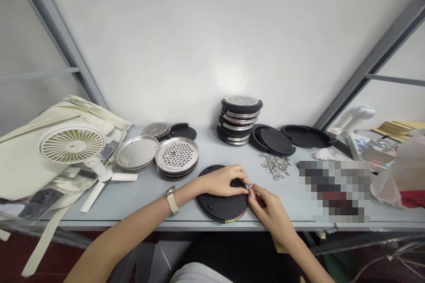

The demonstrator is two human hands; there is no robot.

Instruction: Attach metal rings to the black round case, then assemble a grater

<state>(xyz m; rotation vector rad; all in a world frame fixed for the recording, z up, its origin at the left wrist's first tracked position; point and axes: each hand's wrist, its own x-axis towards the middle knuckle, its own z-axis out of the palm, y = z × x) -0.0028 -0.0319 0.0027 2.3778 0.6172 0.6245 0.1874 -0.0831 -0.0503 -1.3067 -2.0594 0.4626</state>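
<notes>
A black round disc [222,205] lies near the front edge of the table, with a slot and a band of red and yellow along its lower right rim. My left hand [229,181] rests over it, thumb and fingers closed at its right edge. Close against those fingertips, my right hand [267,205] is pinched at the same edge. Whatever small piece sits between the right fingertips is mostly hidden; a glint of metal shows there. Behind my right hand lies a loose pile of bent metal hooks [275,166].
At the back stands a stack of black and silver discs [239,119]. Black round covers [274,140] lie to its right. On the left are perforated metal discs [176,154], plain metal plates [137,152], a white fan [73,145] and a cream bag [23,159]. A plastic bag [395,177] sits far right.
</notes>
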